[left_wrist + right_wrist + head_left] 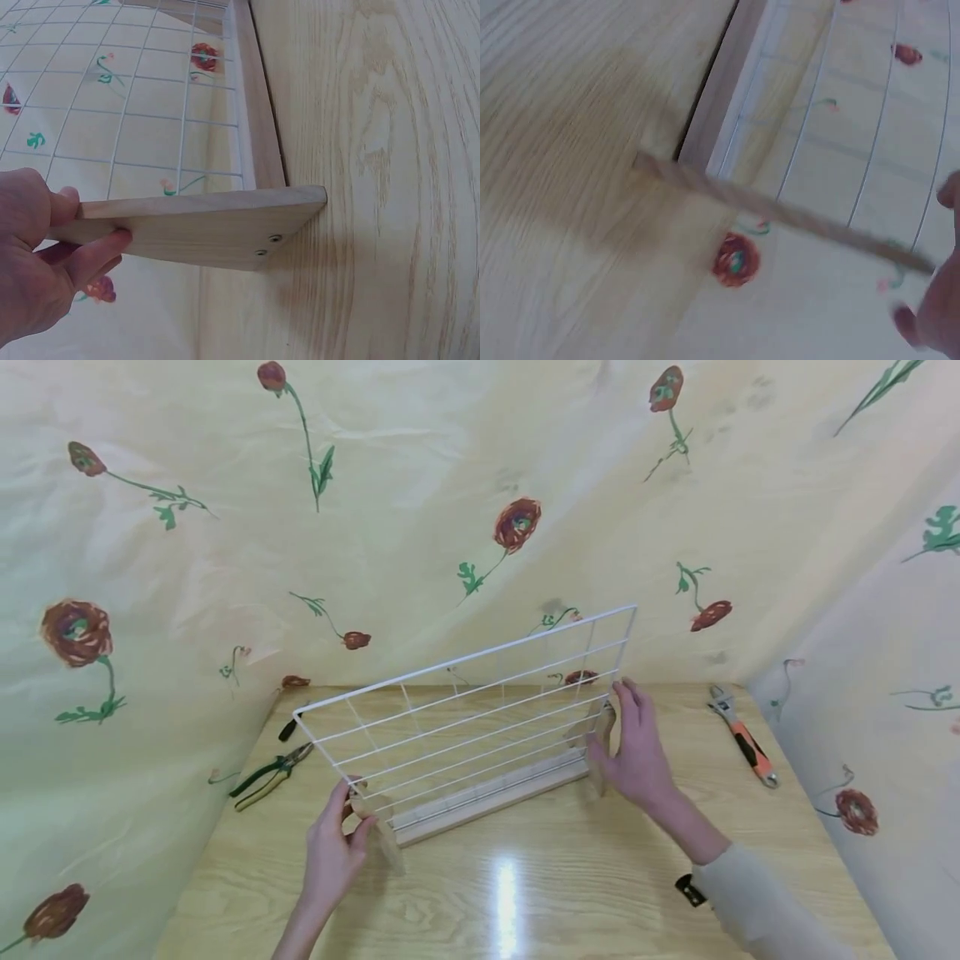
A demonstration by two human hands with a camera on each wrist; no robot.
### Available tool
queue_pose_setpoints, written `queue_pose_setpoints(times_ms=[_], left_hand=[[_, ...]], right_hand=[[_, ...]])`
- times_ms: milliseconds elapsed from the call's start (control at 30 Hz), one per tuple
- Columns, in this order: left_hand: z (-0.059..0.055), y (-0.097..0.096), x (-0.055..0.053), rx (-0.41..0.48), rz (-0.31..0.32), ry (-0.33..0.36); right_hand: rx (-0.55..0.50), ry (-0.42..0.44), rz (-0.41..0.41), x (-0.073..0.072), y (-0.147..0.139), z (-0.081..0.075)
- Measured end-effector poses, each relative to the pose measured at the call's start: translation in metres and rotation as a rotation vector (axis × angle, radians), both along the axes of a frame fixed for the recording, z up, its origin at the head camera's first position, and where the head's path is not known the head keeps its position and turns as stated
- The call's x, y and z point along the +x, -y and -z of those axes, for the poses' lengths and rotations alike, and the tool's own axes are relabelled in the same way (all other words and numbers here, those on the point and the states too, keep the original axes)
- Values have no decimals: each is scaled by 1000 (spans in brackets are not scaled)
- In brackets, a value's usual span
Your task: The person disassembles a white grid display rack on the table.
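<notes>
Wire rack (491, 804), white-gridded, flat grained wooden ends (202, 234), hands (333, 853) (639, 762) at both.

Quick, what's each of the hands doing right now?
Left hand: pinching a wooden side panel.
Right hand: at the opposite panel; blurred, grip can't be told.

rack (480, 720) between hands, over table (577, 881); left hand (335, 846) at left board (199, 229), right hand (637, 756) at right board (780, 211); bar (491, 802) low between hands, spanning board to board along rack's near edge; pliers (281, 766) on table, ahead and left of left hand; tool handle (288, 729) farther ahead of left hand, just beyond pliers; wrench (745, 740) on table, right of right hand, well apart; wall (405, 543) ahead of both hands, behind rack; side wall (885, 652) right of right hand, past wrench
</notes>
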State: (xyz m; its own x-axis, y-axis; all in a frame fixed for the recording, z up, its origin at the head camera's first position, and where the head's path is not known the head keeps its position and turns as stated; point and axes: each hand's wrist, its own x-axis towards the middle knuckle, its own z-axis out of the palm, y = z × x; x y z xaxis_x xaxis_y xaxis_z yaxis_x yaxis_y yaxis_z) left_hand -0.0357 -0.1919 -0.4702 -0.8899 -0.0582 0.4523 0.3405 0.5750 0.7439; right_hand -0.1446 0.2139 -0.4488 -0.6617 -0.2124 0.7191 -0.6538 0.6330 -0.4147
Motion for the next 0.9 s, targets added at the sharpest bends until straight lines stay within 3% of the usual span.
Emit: queue_pose_setpoints(times_ms=[100,200,333,500,733,900], left_hand=[[2,-1,-2,-9,14,-11],[4,-1,-2,-1,26,-13],[6,-1,-4,3,37,-23],[9,-1,-7,4,49,-32],[11,1,-6,22,42,-35],[10,4,-3,22,30,-31]], right_hand=[[19,-267,119,10,30,2],[53,-390,143,18,62,3],[124,-377,148,24,98,6],[147,-309,243,20,127,4],[137,-235,334,12,148,1],[116,-222,303,10,154,0]])
